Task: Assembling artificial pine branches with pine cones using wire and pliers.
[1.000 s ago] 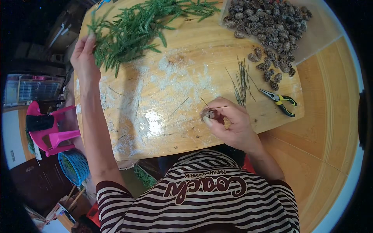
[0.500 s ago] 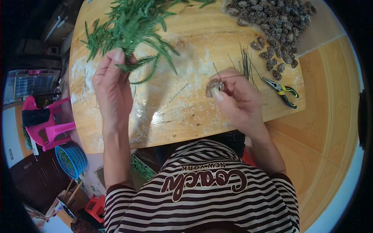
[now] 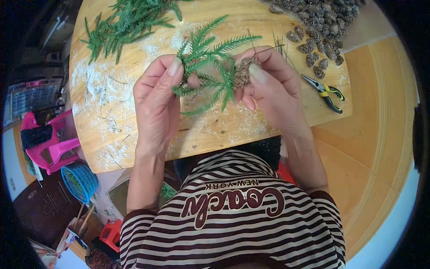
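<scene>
Between the thumb and fingers of my left hand (image 3: 159, 89) is a green artificial pine sprig (image 3: 206, 54), its needled branches fanning out to the right. My right hand (image 3: 275, 85) pinches a brown pine cone (image 3: 244, 74) with a thin wire sticking up from it. The cone is right beside the sprig's branch tips, and the two overlap in view; whether they touch I cannot tell. My fingers hide part of the cone and the sprig's stem end.
More green sprigs (image 3: 130, 22) lie at the far left of the wooden table (image 3: 112, 148), which is dusted with white flakes. A heap of pine cones (image 3: 329, 20) fills the far right. Thin wires (image 3: 280, 42) and yellow-and-black pliers (image 3: 324, 92) lie right of my right hand.
My left hand has moved right and toward me, bringing a sprig away from the pile. My right hand, still holding the cone, has risen slightly; the hands are now close together.
</scene>
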`<state>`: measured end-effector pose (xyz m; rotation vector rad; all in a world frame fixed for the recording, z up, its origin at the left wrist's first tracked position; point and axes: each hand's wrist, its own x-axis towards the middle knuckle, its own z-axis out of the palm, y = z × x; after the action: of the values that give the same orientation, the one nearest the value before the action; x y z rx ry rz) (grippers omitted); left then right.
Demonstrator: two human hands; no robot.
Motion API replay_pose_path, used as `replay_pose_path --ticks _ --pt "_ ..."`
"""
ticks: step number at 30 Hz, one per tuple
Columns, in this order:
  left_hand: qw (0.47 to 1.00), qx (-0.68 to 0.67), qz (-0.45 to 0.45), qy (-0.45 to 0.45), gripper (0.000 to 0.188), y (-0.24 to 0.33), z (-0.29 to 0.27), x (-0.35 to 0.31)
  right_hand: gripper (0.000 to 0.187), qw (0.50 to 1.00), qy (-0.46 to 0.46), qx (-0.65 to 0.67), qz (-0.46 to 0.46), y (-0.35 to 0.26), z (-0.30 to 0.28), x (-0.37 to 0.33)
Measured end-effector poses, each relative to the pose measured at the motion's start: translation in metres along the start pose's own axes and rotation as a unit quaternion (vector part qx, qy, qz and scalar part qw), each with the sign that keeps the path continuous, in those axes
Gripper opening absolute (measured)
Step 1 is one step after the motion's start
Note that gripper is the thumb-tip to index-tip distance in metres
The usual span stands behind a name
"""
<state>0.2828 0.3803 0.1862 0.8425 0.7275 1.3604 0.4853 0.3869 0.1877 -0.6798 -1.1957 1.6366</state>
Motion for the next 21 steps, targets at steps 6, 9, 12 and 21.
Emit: replay_pose_path --ticks 6,9,12,21 --pt "0.996 -0.050 -0.070 -0.004 0.020 -0.002 0.007 -0.003 0.019 0.996 0.075 0.049 -0.011 0.003 0.002 -0.003" --pt "0.990 -0.078 -0.111 0.040 0.021 -0.004 0.013 -0.004 0.020 0.997 0.063 0.043 -0.035 0.007 -0.003 -0.004" --pt "0.987 -0.076 -0.126 0.067 0.022 -0.006 0.019 -0.004 0.022 0.998 0.051 0.016 -0.032 0.008 -0.009 -0.006" --pt "0.997 0.029 -0.074 0.016 0.019 -0.005 0.021 -0.019 0.020 0.990 0.127 -0.025 -0.057 0.004 -0.002 -0.009"
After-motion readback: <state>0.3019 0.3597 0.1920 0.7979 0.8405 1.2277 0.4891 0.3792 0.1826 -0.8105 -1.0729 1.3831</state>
